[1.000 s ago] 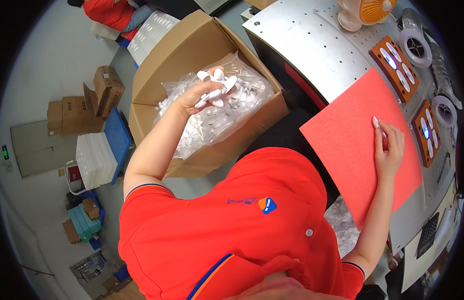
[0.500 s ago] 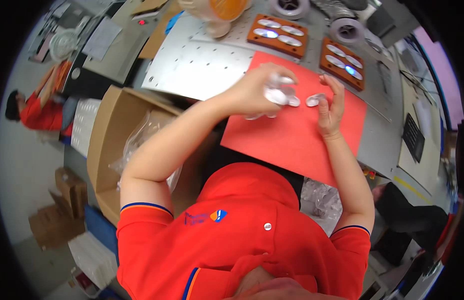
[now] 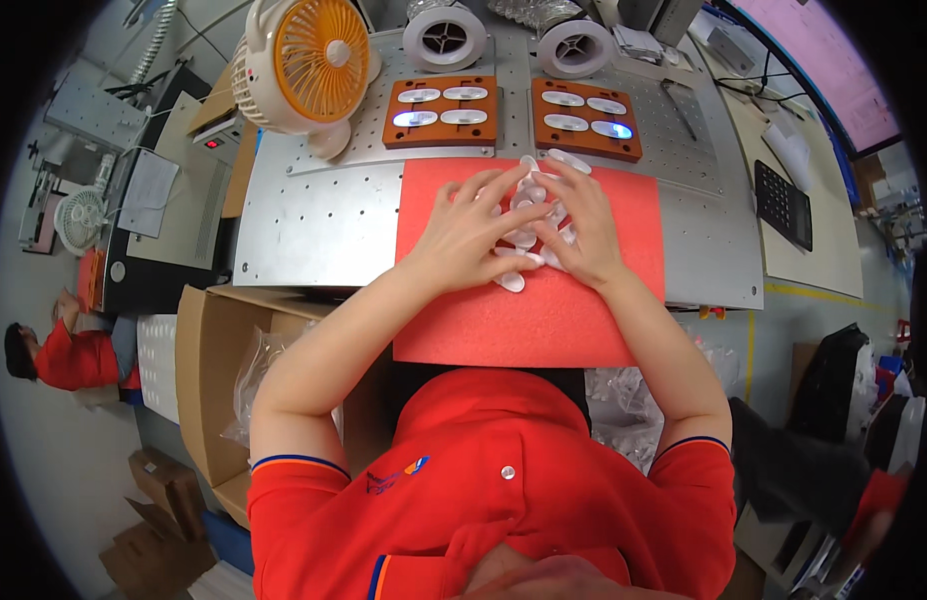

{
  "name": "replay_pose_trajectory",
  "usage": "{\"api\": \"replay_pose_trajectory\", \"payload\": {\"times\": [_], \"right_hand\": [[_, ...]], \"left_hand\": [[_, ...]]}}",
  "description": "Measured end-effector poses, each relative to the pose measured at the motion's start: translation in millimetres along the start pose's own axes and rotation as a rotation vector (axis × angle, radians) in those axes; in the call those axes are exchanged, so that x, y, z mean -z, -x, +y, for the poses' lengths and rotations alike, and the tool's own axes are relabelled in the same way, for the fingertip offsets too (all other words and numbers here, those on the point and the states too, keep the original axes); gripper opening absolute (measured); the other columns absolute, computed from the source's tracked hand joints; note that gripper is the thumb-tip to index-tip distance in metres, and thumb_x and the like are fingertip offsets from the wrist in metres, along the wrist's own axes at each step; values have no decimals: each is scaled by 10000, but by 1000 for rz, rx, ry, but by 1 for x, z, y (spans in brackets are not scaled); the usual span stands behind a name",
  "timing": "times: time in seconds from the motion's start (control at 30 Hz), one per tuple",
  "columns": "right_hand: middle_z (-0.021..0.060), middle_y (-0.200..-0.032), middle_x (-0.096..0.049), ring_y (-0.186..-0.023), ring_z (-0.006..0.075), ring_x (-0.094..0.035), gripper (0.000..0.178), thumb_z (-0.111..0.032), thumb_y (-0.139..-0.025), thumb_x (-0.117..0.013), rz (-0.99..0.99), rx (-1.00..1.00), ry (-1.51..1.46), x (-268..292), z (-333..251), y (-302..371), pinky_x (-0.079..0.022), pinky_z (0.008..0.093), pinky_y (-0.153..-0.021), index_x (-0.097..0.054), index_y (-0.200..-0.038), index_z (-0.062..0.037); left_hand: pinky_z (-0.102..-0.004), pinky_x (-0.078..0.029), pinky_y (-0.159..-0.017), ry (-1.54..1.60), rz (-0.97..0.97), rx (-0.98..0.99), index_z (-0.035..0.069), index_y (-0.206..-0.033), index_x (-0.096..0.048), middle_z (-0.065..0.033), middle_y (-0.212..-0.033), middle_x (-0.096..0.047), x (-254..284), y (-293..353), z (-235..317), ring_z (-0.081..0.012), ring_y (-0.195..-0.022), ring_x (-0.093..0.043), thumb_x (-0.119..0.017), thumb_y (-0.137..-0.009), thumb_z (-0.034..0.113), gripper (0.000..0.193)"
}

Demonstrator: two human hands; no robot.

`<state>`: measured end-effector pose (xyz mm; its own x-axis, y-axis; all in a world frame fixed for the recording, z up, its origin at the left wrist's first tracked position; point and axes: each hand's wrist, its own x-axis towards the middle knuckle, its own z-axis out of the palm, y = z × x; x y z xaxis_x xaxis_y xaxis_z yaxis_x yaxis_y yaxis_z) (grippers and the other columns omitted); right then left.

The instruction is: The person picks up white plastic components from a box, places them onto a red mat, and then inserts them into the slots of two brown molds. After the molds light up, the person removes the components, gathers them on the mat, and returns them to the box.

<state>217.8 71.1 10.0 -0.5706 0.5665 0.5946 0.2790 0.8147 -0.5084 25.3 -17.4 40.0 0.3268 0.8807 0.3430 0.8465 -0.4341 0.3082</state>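
Observation:
On a red mat [image 3: 503, 335] several small, glossy white oval pieces [image 3: 523, 238] lie heaped together. My left hand [image 3: 463, 238] is over the heap's left side, its fingers spread and touching pieces. From the right, my right hand [image 3: 591, 232] rests against the same heap with fingers apart. Both sets of fingertips nearly meet and hide part of the pile. One white oval [image 3: 569, 161] lies past the right fingertips, at the mat's far edge. Beyond stand two orange-brown blocks, a left one [image 3: 441, 107] and a right one [image 3: 585, 113], each holding several white ovals; one oval in each glows blue.
A white and orange fan [image 3: 323, 60] stands at the far left of the perforated metal table [image 3: 313, 225]. Two white spools, left [image 3: 423, 42] and right [image 3: 555, 55], sit behind the blocks. A cardboard box [image 3: 205, 375] is below left; a black calculator [image 3: 783, 205] lies right.
My view has turned and levelled. Pieces that were in my left hand now lie on the mat, and both hands have come together over the heap.

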Motion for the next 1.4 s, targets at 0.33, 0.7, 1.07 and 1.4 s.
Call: {"api": "replay_pose_trajectory", "payload": {"times": [0.33,0.7,1.07,1.4], "right_hand": [[103,-1318,-534,-1224,311,-482,320,-327,-859,-580,46,-6,299,-15,2,-12,-282,511,-1061,-668,-1109,-147],[63,-1348,-505,-1283,276,-434,382,-274,-748,-732,-220,174,194,-4,-27,15,-236,522,-1110,-656,-1115,-198],[92,-1336,-506,-1242,314,-447,402,-351,-827,-652,67,-143,387,-17,-1,-7,-301,502,-1056,-615,-1173,-149],[103,-1261,-562,-1163,315,-505,358,-257,-846,-638,-40,-95,104,-19,2,-6,-403,414,-981,-613,-1176,-119]], "left_hand": [[-568,-276,-1034,69,179,14,225,-1404,-447,-168,-1514,-273,-27,4,-29,-378,-1351,-317,-745,-666,579,871],[-492,-281,-1050,192,185,86,151,-1410,-431,-128,-1453,-412,-25,-1,-42,-286,-1289,-436,-649,-811,439,699],[-606,-184,-1076,92,145,-119,261,-1364,-500,-178,-1520,-257,-25,28,1,-366,-1394,-270,-690,-724,605,751],[-605,-229,-1064,30,110,165,223,-1410,-444,-114,-1462,-384,-30,1,-27,-302,-1322,-385,-706,-754,514,765]]}}
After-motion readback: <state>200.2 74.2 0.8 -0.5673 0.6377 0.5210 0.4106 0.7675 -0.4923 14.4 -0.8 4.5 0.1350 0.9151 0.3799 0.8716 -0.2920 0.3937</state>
